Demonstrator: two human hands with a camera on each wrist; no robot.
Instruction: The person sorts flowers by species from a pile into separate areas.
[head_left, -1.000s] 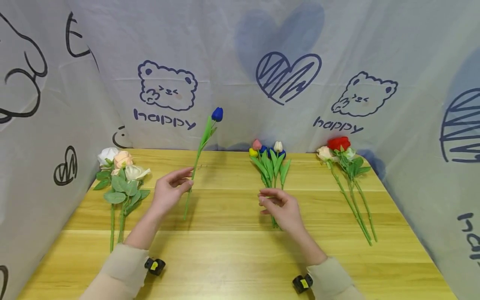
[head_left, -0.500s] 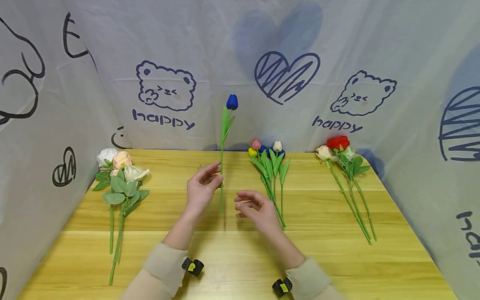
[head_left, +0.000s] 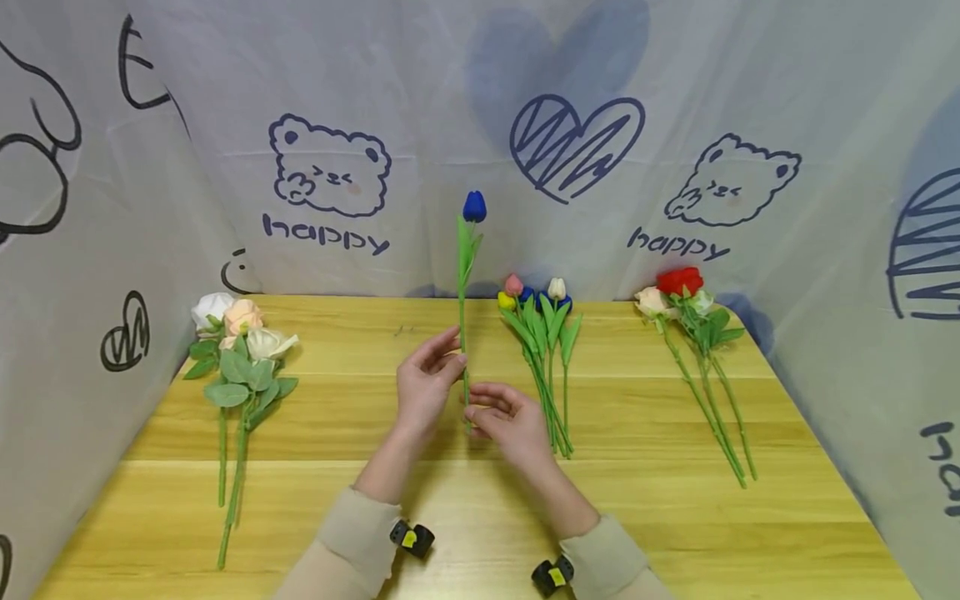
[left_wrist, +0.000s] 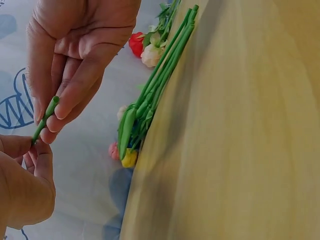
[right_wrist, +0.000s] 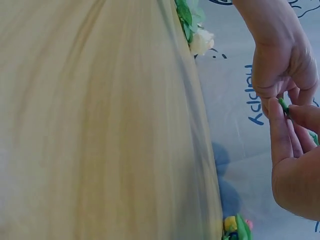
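Observation:
A blue tulip (head_left: pixel 474 206) with a green stem and leaves stands nearly upright above the middle of the table. My left hand (head_left: pixel 427 387) pinches its stem between thumb and fingers. Lower down, my right hand (head_left: pixel 513 425) has thumb and fingertips around the stem near its bottom end. In the left wrist view the cut end of the stem (left_wrist: pixel 52 106) sits between the right hand's fingers, just above the left hand (left_wrist: pixel 27 185). Just right of my hands, a bunch of tulips (head_left: pixel 542 333) in pink, yellow, white and blue lies on the table.
On the left of the wooden table (head_left: pixel 450 517) lie white and peach roses (head_left: pixel 243 333) with long stems. A red rose (head_left: pixel 679 282) and paler ones lie at the right. A printed cloth (head_left: pixel 442 108) hangs behind the table and along its sides.
My left hand has carried the blue tulip rightward and turned it more upright. My right hand has moved left from the tulip bunch and now grips the stem's lower end.

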